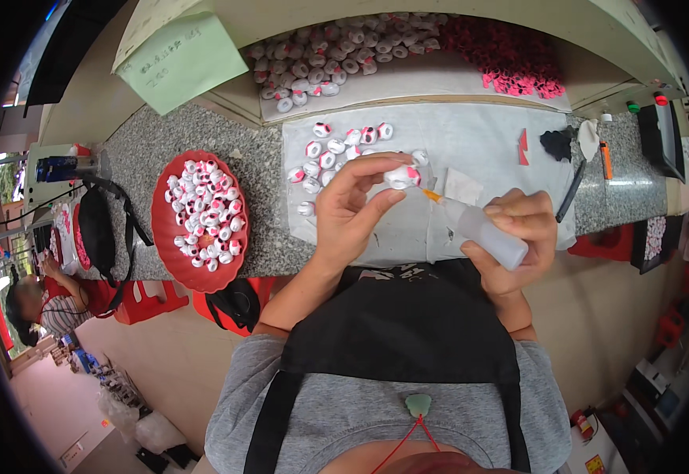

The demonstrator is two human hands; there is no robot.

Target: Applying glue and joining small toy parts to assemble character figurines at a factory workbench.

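Observation:
My left hand (352,207) pinches a small white and pink bead-like piece (402,177) between thumb and fingertips above a white sheet (478,150). My right hand (522,237) grips a translucent squeeze bottle (486,234) whose orange nozzle (431,195) points at that piece and nearly touches it. Several similar white and pink pieces (336,150) lie in loose rows on the sheet just beyond my left hand.
A red tray (172,237) heaped with such pieces sits to the left on the speckled counter (135,142). More white pieces (313,59) and pink parts (510,51) pile at the back. A green paper (182,59), black pen (572,189) and orange marker (606,160) lie nearby. Another person (48,296) sits far left.

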